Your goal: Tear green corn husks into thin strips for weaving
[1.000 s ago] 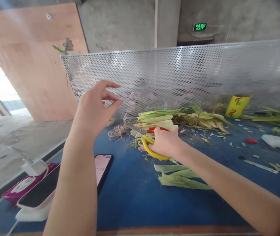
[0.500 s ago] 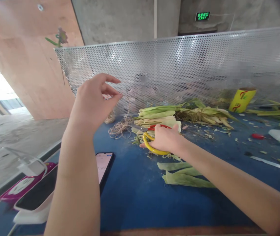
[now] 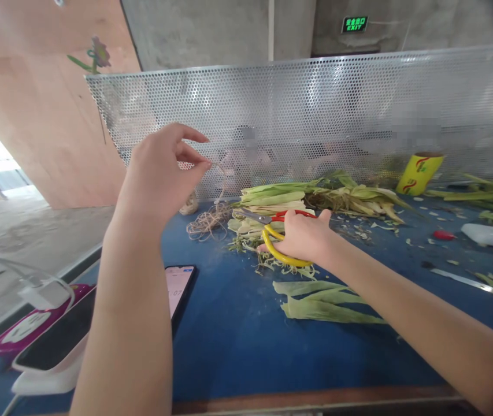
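My left hand [image 3: 163, 167] is raised on the left, thumb and forefinger pinching the end of a thin string [image 3: 223, 179]. The string curves down toward a loose tangle of twine [image 3: 207, 222] on the table. My right hand [image 3: 309, 234] grips scissors [image 3: 287, 260] with one red and one yellow handle loop; their blades point left, beside the twine. Behind the scissors lies a stack of pale green corn husks [image 3: 272, 193]. In front of my right hand, a few separate husks [image 3: 315, 306] lie flat, partly under my forearm.
A phone [image 3: 181, 289] lies by my left forearm, with a pink-cased device [image 3: 51, 341] further left. A yellow tube [image 3: 420, 173] stands at the back right. A knife [image 3: 463, 279] and scraps lie to the right. A perforated metal panel [image 3: 289, 115] borders the table's back.
The scissors and my right hand have drawn back to the right, away from the string. My left hand keeps its pinch, and the view has shifted slightly.
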The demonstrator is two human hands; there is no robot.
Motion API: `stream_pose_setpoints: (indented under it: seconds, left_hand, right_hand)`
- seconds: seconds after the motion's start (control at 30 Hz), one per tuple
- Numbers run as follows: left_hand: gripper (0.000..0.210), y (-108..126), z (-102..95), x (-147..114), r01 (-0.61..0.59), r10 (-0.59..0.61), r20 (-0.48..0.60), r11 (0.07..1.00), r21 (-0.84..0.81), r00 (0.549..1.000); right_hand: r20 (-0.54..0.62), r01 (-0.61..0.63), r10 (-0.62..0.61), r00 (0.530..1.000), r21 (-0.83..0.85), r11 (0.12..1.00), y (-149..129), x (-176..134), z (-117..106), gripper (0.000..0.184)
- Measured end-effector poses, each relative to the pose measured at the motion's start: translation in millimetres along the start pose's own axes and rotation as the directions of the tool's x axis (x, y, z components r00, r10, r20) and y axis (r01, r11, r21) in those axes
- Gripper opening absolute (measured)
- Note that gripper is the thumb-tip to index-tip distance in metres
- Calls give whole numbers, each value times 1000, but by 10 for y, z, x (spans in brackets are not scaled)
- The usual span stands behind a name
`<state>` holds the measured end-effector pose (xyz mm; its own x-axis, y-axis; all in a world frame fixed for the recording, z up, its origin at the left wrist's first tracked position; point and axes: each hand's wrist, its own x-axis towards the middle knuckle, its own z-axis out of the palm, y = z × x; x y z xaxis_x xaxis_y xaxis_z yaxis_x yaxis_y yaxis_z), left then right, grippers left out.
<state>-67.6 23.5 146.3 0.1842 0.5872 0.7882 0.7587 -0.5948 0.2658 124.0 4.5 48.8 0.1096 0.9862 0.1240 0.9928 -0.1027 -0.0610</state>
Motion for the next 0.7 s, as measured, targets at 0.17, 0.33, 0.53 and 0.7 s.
stream_pose_setpoints:
  seconds: [0.17,0.33,0.53,0.7]
  left_hand:
    - [27,129,-48,-20,61,-64,49,996,63,997]
    - [29,221,-71,-33,98,-104,79,992,77,991]
    - [29,258,-70,-46,113,-120,114,991,71,986]
    - [27,230,-57,-56,59,-63,113,998,37,992]
  right_hand:
    - [39,24,-27,999,77,997,-104,-44,6,72]
    - [-19,36,-34,999,136,990,-219,-38,11,69]
    - [15,46,-50,999,200,979,-285,1,-10,68]
    - [-7,87,-88,996,204,975,-302,4,-38,61]
